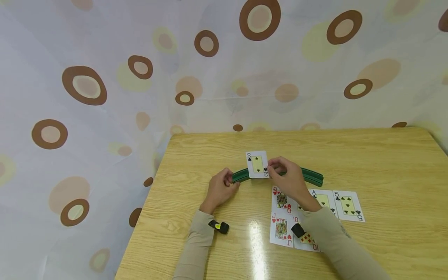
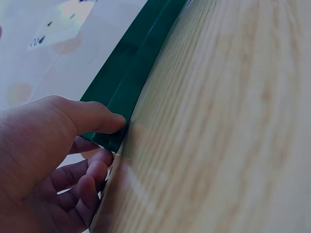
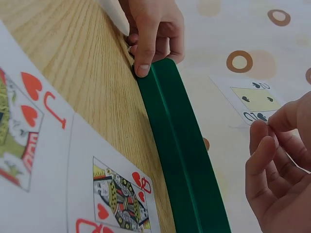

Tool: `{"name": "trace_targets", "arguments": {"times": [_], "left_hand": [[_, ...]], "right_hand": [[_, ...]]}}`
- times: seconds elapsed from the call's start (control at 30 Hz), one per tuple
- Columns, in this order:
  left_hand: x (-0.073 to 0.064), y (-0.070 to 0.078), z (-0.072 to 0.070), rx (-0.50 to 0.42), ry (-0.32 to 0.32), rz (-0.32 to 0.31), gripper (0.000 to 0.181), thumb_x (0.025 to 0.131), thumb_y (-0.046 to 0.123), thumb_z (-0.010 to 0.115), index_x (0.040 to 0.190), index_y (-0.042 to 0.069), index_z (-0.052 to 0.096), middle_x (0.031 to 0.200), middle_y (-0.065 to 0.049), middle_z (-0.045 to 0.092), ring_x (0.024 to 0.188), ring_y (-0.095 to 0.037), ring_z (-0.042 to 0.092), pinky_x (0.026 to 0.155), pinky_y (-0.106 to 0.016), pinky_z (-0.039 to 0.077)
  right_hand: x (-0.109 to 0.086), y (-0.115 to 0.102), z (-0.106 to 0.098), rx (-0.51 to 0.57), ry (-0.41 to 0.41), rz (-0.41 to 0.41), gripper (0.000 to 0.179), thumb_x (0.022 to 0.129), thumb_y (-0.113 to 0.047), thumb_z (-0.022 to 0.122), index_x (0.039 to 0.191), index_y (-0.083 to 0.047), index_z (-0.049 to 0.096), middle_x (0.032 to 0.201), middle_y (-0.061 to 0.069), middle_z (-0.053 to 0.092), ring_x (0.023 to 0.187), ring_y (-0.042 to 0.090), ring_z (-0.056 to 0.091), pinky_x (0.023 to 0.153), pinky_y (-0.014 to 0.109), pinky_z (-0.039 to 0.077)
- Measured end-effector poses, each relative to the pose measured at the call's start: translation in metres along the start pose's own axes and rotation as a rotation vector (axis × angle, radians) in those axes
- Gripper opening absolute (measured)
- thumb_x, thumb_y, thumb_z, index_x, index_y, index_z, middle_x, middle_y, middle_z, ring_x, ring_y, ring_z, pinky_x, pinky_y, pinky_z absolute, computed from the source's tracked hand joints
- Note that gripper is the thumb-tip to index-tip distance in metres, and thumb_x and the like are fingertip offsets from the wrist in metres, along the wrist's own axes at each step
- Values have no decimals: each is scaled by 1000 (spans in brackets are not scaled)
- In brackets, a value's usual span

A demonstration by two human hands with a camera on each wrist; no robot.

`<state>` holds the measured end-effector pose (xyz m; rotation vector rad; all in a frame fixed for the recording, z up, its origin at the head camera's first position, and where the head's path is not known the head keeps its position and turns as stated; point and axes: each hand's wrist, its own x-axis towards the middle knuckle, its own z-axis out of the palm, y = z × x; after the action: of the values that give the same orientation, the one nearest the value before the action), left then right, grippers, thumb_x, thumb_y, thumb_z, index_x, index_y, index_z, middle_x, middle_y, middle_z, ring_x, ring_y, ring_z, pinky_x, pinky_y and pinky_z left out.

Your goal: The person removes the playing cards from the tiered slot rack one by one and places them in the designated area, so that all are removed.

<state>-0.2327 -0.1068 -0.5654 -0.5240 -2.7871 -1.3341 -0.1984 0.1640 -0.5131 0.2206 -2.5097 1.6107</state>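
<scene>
A curved green card holder point(image 1: 241, 175) stands on the table, its middle partly hidden behind a card and a hand. My left hand point(image 1: 218, 190) grips the holder's left end, and in the left wrist view the thumb point(image 2: 104, 119) lies across its face with the other fingers behind. Between thumb and fingertips, my right hand point(image 1: 288, 179) pinches the two of spades point(image 1: 257, 164) by its lower right corner. The card is raised over the holder with its face to me. In the right wrist view the two of spades point(image 3: 252, 99) appears apart from the green holder point(image 3: 182, 145).
Face-up cards lie in rows nearer me: queen of hearts point(image 1: 281, 199), jack of hearts point(image 1: 281, 229), ten of diamonds point(image 1: 305, 240), ace of clubs point(image 1: 322, 199) and five of clubs point(image 1: 349, 206). My right forearm hides part of them. A patterned cloth point(image 1: 224, 77) hangs behind the wooden table point(image 1: 395, 167).
</scene>
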Motion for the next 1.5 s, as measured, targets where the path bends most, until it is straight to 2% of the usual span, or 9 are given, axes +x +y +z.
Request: {"name": "trace_targets", "arguments": {"times": [0.23, 0.5, 0.77, 0.97, 1.3, 1.5], "left_hand": [[-1, -1, -2, -8, 8, 11, 20, 97, 13, 82, 108, 7, 67, 91, -9, 67, 76, -9, 53, 72, -22, 44], [-1, -2, -2, -6, 2, 17, 19, 97, 14, 82, 108, 7, 68, 91, -10, 67, 76, -9, 54, 72, -22, 44], [0, -8, 2, -17, 8, 49, 19, 97, 16, 81, 108, 9, 67, 90, -7, 67, 75, -6, 53, 71, -23, 46], [0, -9, 3, -15, 4, 14, 20, 97, 16, 82, 108, 9, 68, 90, -6, 66, 76, -8, 54, 72, -23, 45], [-2, -3, 1, -6, -3, 5, 19, 98, 15, 81, 108, 8, 67, 91, -9, 67, 77, -10, 53, 73, -24, 44], [-1, -2, 0, -1, -7, 1, 19, 98, 16, 81, 109, 8, 67, 92, -7, 66, 77, -8, 53, 73, -23, 45]], "right_hand": [[-15, -5, -10, 12, 19, 3, 20, 108, -16, 69, 123, -5, 75, 103, 14, 77, 85, 4, 68, 76, 18, 55], [-33, -8, -21, -10, 52, 2, 19, 106, -15, 71, 122, -5, 76, 100, 13, 77, 83, 2, 67, 71, 18, 56], [-52, 3, -34, -27, 95, -8, 19, 105, -11, 72, 122, -3, 76, 96, 12, 76, 81, -3, 65, 65, 16, 53], [-72, 9, -45, -78, 136, 35, 20, 106, -13, 72, 123, -5, 77, 99, 8, 75, 83, -6, 63, 66, 14, 52], [-98, 15, -66, -119, 199, 95, 22, 107, -14, 70, 126, -3, 75, 97, -25, 69, 85, -10, 64, 69, 11, 55], [-110, 20, -77, -105, 224, 175, 24, 107, -16, 71, 127, -4, 75, 96, -29, 69, 82, -8, 66, 67, 12, 55]]}}
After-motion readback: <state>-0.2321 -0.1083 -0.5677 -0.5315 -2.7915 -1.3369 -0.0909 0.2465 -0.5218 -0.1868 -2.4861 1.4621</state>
